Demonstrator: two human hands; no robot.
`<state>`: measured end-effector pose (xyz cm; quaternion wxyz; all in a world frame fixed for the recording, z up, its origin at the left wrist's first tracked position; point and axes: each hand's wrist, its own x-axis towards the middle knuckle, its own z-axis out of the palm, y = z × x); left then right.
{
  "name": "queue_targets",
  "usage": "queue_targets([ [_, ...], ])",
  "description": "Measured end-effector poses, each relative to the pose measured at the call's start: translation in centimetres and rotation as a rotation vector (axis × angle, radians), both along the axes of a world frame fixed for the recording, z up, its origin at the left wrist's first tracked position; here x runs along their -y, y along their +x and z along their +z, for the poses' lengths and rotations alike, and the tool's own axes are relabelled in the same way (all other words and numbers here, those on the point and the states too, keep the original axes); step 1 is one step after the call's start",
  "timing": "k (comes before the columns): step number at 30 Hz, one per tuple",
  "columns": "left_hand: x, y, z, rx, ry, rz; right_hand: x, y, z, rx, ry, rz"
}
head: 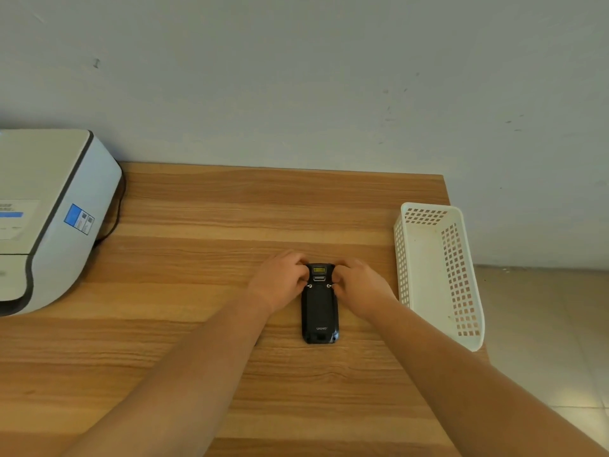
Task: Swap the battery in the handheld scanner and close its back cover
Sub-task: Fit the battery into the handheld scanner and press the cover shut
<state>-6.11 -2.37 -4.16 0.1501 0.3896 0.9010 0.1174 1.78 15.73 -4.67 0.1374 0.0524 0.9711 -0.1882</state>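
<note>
A black handheld scanner [319, 311] lies face down on the wooden table [197, 324], its back cover on and its scan window at the far end. My left hand [280, 283] grips the scanner's upper left edge, thumb by the left latch. On the other side, my right hand [359, 285] holds the upper right edge, thumb at the right latch. Both hands touch the device near its two small silver latches. No loose battery is in view.
A white perforated plastic basket [438, 272] stands at the table's right edge. A white and grey printer [49, 219] with a black cable sits at the far left. A pale wall rises behind the table, and tiled floor shows at the right.
</note>
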Motion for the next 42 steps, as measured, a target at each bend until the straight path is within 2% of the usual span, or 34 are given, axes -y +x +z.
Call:
queue_targets([
  [7,-0.2,-0.7,-0.1,0.005,-0.023,-0.099,-0.4,-0.1,-0.3,-0.038,-0.009,0.075],
  [14,0.0,-0.5,0.0,0.133,-0.008,-0.011,-0.5,-0.1,-0.4,-0.045,-0.007,0.118],
  [23,-0.7,-0.6,-0.1,-0.01,-0.128,-0.181,-0.2,-0.5,-0.8,0.009,0.081,0.185],
  [29,-1.0,-0.5,-0.3,-0.11,-0.205,-0.265,0.1,-0.4,-1.0,0.004,0.055,0.154],
  [42,-1.1,-0.6,-0.2,-0.081,-0.238,-0.254,-0.2,-0.8,-0.5,0.072,0.052,0.158],
])
